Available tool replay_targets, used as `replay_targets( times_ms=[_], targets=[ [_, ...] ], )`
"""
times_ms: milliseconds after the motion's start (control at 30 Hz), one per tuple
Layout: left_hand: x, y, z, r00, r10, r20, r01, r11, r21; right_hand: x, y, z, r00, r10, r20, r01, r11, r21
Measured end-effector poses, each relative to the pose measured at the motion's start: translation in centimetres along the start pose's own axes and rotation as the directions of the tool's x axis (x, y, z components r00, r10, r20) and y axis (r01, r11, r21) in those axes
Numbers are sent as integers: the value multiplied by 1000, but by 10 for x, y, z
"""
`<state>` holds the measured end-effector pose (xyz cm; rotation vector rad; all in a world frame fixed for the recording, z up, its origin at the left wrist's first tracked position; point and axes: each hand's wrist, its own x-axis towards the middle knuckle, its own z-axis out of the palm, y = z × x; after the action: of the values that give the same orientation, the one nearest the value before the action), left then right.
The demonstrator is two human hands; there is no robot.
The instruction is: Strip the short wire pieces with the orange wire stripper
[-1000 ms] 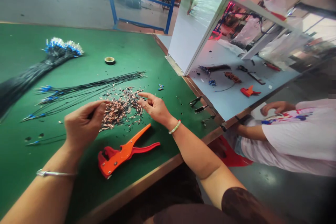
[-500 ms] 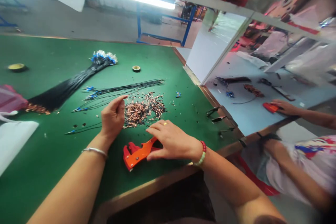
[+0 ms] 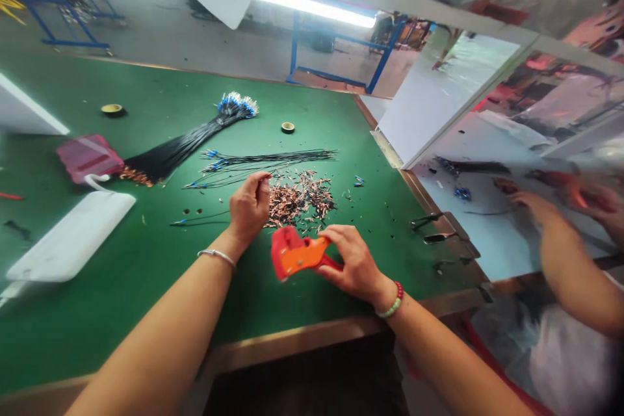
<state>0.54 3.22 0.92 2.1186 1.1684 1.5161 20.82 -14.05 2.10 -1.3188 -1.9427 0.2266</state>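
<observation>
My right hand [image 3: 355, 263] grips an orange and red wire stripper [image 3: 297, 253] and holds it just in front of a heap of cut copper-and-black wire bits [image 3: 297, 201]. My left hand [image 3: 249, 205] hangs at the heap's left edge with its fingers curled; anything small between them is hidden. Beyond the heap lie loose black wires with blue terminals [image 3: 263, 161]. Farther left is a thick black wire bundle [image 3: 180, 146]. All of this rests on a green table mat [image 3: 316, 123].
Two tape rolls [image 3: 287, 127] sit on the mat, with a pink bag [image 3: 88, 157] and a white board [image 3: 73, 234] at left. Metal clips [image 3: 429, 221] line the right edge. A co-worker's hand [image 3: 526, 201] reaches over a pale blue table [image 3: 487, 234].
My right hand has taken the stripper off the mat and lifted it. My left hand has drawn back from the heap. The view has swung left, and the co-worker's arms have moved.
</observation>
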Motion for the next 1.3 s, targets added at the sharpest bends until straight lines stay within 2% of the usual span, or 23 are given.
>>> replay_targets(
  times_ms=[33,67,100,167,200,267,367,467,567,667,800,933,1067,1300],
  targets=[
    [1,-1,0,1000,-9,-8,9,1000,-14,5,0,-3,992,113,-48,-106,984,140],
    [1,-1,0,1000,-16,-15,16,999,-28,13,0,-7,970,233,-67,-202,930,306],
    [2,-1,0,999,-21,-23,20,999,-39,22,-1,-10,938,343,-45,-281,832,478],
    [2,0,-1,999,-25,-40,22,998,-57,46,-5,-14,877,476,58,-347,547,762],
    [2,2,-1,999,-23,-48,20,998,-62,59,-8,-14,858,500,121,-358,412,838],
    [1,5,-1,998,-13,-56,9,998,-66,80,-13,-10,835,512,201,-356,225,907],
    [0,8,-1,999,15,-46,-18,998,-65,92,-17,9,822,523,223,-316,93,944],
    [-1,10,-1,999,49,-21,-50,996,-79,85,-12,33,801,560,212,-295,60,954],
    [0,15,-3,997,78,-9,-79,989,-122,76,-4,44,796,552,249,-313,24,949],
    [1,21,-4,996,94,-5,-93,983,-160,74,4,43,813,537,226,-294,44,955],
    [0,30,-5,990,142,11,-140,983,-115,76,10,38,843,492,218,-290,75,954],
    [-2,36,-6,991,133,-5,-133,989,-65,75,9,38,849,474,235,-321,109,941],
    [-2,38,-7,991,136,-16,-136,991,-9,73,5,36,862,445,243,-349,171,922],
    [-8,47,-5,967,247,-62,-244,968,48,69,3,38,889,407,208,-342,292,893]
  ],
)
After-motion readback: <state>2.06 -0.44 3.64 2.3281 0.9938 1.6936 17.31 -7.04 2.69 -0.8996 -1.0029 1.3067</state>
